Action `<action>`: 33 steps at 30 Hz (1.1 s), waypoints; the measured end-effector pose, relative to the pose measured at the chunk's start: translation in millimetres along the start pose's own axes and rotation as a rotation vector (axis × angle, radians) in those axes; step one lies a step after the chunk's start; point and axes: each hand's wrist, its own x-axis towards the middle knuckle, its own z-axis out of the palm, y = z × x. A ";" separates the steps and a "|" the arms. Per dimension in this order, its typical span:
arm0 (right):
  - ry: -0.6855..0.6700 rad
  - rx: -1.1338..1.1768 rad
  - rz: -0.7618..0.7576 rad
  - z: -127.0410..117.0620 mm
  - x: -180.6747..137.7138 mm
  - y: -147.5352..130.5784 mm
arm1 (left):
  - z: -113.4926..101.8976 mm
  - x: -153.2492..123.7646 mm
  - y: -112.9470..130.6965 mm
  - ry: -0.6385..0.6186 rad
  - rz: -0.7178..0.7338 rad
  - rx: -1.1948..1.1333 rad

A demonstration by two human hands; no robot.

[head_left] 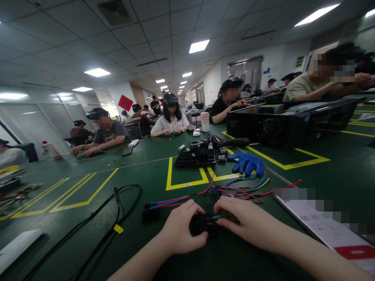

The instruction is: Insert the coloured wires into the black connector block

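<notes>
My left hand grips a small black plastic block with metal terminals on its right side. From the right, the fingertips of my right hand pinch a green wire at those terminals. Whether the wire is joined to the block cannot be made out. Just left of my left hand lies another black block with red and blue wires leading from it. Beyond my right hand, loose red, blue and green wires are spread over the green table.
A phone with a timer lies to the right. Black cable loops on the left. Farther back are a blue glove, a pile of black parts and a black computer case. Several people sit around the table.
</notes>
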 end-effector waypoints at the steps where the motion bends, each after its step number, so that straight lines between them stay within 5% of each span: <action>1: 0.022 -0.020 -0.024 -0.2 -0.4 -0.9 | 0.1 0.0 -0.3 0.005 0.005 -0.003; 10: 0.013 -0.332 -0.128 4.6 -0.6 -5.0 | 1.8 1.2 -0.8 0.010 0.007 0.009; 19: -0.156 -0.283 0.068 0.7 -2.8 -5.8 | 3.9 5.2 -5.2 0.000 -0.020 0.023; 33: -0.016 -0.276 -0.017 6.0 -2.1 -8.6 | 1.4 4.0 -9.9 -0.010 0.034 0.052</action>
